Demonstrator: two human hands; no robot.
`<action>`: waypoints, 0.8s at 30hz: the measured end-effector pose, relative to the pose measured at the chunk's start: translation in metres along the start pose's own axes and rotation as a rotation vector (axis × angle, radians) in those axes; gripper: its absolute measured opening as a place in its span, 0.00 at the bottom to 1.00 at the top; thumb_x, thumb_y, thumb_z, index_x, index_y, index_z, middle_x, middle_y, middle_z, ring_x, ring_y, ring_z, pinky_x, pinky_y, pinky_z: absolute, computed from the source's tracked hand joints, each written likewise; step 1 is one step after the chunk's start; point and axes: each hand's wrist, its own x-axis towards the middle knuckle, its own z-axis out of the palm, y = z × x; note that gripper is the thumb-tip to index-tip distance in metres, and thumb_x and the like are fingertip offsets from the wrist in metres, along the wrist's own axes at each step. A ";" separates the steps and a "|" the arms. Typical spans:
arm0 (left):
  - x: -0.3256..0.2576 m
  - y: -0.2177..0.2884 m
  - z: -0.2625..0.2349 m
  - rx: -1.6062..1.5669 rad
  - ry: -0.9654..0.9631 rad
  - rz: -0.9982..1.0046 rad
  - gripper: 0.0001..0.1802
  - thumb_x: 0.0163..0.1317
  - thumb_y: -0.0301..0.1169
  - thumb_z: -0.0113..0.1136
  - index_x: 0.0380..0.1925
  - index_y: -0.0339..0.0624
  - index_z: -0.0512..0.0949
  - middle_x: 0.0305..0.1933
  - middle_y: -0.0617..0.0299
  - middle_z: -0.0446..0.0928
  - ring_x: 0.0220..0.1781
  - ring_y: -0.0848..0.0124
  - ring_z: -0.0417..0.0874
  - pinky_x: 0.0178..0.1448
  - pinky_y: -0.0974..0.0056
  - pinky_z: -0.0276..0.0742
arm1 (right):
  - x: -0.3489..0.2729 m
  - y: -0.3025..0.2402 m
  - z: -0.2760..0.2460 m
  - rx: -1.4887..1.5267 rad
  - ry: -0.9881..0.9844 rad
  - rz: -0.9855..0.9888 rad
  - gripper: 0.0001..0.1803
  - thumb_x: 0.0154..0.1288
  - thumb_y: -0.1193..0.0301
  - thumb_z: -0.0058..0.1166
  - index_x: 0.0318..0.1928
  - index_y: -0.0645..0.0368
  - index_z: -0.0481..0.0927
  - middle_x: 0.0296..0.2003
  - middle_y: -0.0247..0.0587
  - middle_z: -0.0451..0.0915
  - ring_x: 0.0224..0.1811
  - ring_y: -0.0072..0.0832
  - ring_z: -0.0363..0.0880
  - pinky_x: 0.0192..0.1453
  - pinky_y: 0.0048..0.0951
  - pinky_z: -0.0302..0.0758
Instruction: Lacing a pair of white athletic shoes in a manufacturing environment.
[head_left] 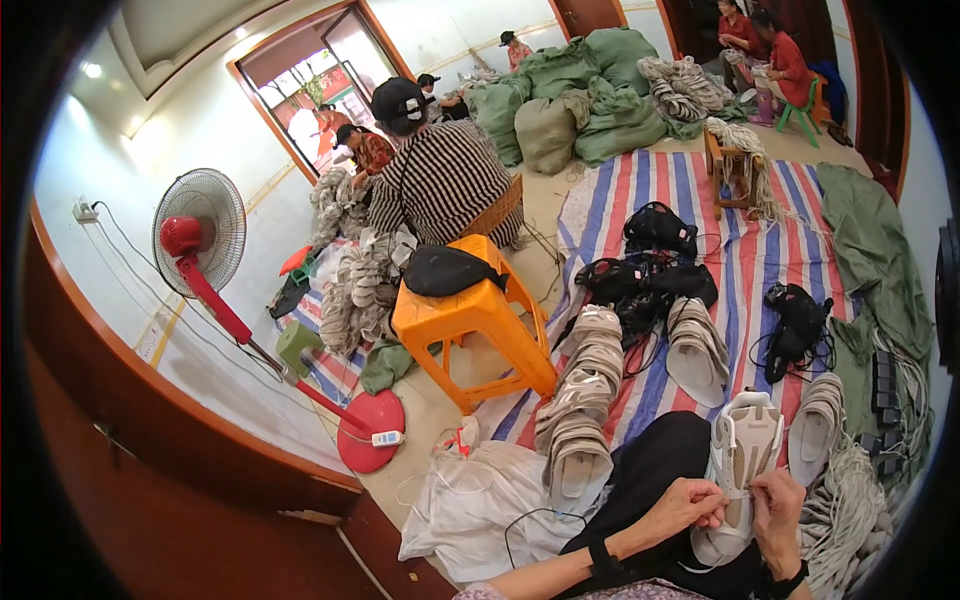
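A white and beige sneaker upper [748, 440] rests over my dark-trousered lap, its tongue end pointing away from me and its toe toward me. From the left, my left hand [685, 508] is closed in a pinch at the lacing gap. Opposite it, my right hand [777, 508] pinches at the other edge of the gap. A thin pale shoelace [738, 493] seems to run between the fingertips, mostly hidden by them. Nested stacks of similar shoe uppers stand left [580, 470] and right [816, 425] of my knees, with another stack [696, 350] ahead.
Bundles of pale laces [845, 510] lie at my right. Black bundles [798, 325] sit on the striped sheet [735, 260]. An orange stool [470, 310] carries a black cap-like item. Left is a red fan [200, 235]. Green sacks [545, 135] and several seated people occupy the back.
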 end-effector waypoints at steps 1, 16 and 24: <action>0.000 0.001 0.001 0.000 -0.001 -0.003 0.14 0.77 0.37 0.57 0.42 0.38 0.83 0.33 0.67 0.84 0.31 0.81 0.84 0.35 0.77 0.75 | -0.001 0.000 0.001 -0.002 -0.008 -0.018 0.06 0.54 0.88 0.58 0.30 0.66 0.77 0.23 0.44 0.73 0.24 0.35 0.74 0.29 0.31 0.67; -0.016 0.038 0.003 -0.055 0.166 -0.055 0.14 0.76 0.31 0.57 0.52 0.31 0.81 0.42 0.55 0.86 0.42 0.71 0.89 0.48 0.72 0.83 | -0.002 0.004 -0.014 -0.021 -0.082 0.109 0.08 0.58 0.83 0.62 0.39 0.64 0.84 0.35 0.48 0.85 0.37 0.44 0.84 0.43 0.38 0.78; -0.016 0.039 0.001 -0.071 0.160 -0.026 0.15 0.77 0.32 0.57 0.53 0.30 0.80 0.43 0.55 0.86 0.43 0.71 0.89 0.48 0.72 0.83 | 0.019 -0.002 -0.011 -0.111 -0.279 -0.293 0.14 0.49 0.80 0.60 0.40 0.65 0.79 0.34 0.44 0.76 0.40 0.41 0.79 0.44 0.40 0.76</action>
